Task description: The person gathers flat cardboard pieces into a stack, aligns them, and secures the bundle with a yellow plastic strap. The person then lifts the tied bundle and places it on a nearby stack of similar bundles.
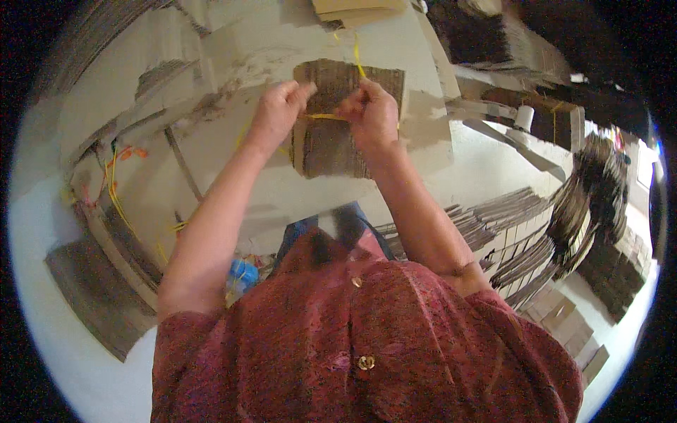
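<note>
A bundle of brown corrugated cardboard pieces (331, 146) lies in front of me, with a yellow strap (323, 117) running across it. My right hand (374, 113) is closed on the strap over the bundle's right part; a length of it rises from the fingers toward the far side. Over the bundle's left edge is my left hand (281, 113), its fingers curled and pinched together. Whether the strap passes through those left fingers is hidden, and both hands are slightly blurred. More thin yellow strap shows faintly left of the bundle.
Flat cardboard (360, 10) sits at the far edge. Orange and yellow straps (116, 173) hang at left. Stacked cardboard strips (515, 211) stand at right, near a white cylinder (524, 118). A blue object (243, 273) lies beside my left forearm.
</note>
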`<action>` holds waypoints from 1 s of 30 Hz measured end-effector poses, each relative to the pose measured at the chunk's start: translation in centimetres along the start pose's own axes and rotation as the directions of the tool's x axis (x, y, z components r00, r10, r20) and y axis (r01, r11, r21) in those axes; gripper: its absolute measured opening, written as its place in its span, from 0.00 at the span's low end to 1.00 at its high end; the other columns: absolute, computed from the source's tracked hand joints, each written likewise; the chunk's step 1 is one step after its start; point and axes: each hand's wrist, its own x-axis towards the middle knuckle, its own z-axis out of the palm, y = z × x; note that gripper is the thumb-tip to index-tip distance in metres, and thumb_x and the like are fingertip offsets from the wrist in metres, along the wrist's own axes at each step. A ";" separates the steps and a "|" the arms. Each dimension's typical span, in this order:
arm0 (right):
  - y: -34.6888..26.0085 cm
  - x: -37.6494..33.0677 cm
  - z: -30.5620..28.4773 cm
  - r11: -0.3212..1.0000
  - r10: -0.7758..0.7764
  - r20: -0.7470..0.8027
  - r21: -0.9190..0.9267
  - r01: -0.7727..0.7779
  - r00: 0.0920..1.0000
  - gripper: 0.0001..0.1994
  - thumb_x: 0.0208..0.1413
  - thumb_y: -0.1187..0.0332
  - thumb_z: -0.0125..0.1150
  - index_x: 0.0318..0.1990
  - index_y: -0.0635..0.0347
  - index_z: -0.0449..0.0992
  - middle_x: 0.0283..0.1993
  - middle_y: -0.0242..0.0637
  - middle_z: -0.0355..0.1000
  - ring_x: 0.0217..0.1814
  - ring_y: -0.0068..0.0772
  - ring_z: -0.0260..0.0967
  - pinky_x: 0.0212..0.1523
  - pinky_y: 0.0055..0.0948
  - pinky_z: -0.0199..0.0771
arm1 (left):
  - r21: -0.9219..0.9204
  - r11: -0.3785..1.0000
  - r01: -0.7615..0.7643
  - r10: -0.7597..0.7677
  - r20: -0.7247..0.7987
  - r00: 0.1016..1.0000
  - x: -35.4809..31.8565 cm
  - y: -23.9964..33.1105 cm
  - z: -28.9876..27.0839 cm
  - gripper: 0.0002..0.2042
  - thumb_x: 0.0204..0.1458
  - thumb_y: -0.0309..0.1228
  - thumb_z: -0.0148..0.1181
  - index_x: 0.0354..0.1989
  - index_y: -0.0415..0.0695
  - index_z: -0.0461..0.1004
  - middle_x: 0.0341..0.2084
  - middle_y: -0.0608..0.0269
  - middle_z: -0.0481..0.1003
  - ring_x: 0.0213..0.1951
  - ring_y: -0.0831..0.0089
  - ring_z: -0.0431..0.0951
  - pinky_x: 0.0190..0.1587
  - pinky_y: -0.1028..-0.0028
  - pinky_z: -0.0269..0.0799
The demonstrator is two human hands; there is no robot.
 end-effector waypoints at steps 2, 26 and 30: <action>0.0 0.1 0.2 0.997 -0.033 0.022 -0.064 0.034 0.999 0.12 0.53 0.66 0.45 0.19 0.59 0.62 0.13 0.33 0.55 0.19 0.31 0.57 0.27 0.35 0.64 | 0.255 0.917 -0.307 0.274 0.156 0.949 -0.8 0.5 0.0 0.14 0.50 0.35 0.55 0.19 0.39 0.63 0.17 0.58 0.65 0.21 0.58 0.67 0.25 0.65 0.63; 2.3 6.8 -12.7 0.974 0.157 0.199 -0.192 -0.118 0.967 0.35 0.56 0.40 0.30 0.55 0.64 0.62 0.52 0.42 0.65 0.51 0.36 0.62 0.54 0.34 0.59 | -0.796 0.557 0.238 -0.548 -0.137 0.825 0.0 -4.1 1.0 0.07 0.48 0.33 0.48 0.21 0.49 0.61 0.14 0.70 0.61 0.15 0.79 0.59 0.15 0.78 0.51; 2.1 4.8 -13.4 0.988 -0.108 0.189 -0.090 0.127 0.976 0.34 0.55 0.41 0.36 0.58 0.62 0.58 0.56 0.38 0.60 0.56 0.30 0.58 0.55 0.31 0.58 | -0.879 0.454 0.147 -0.632 -0.202 0.748 -1.8 -0.6 0.7 0.06 0.48 0.35 0.51 0.30 0.48 0.66 0.24 0.69 0.68 0.25 0.79 0.68 0.22 0.79 0.60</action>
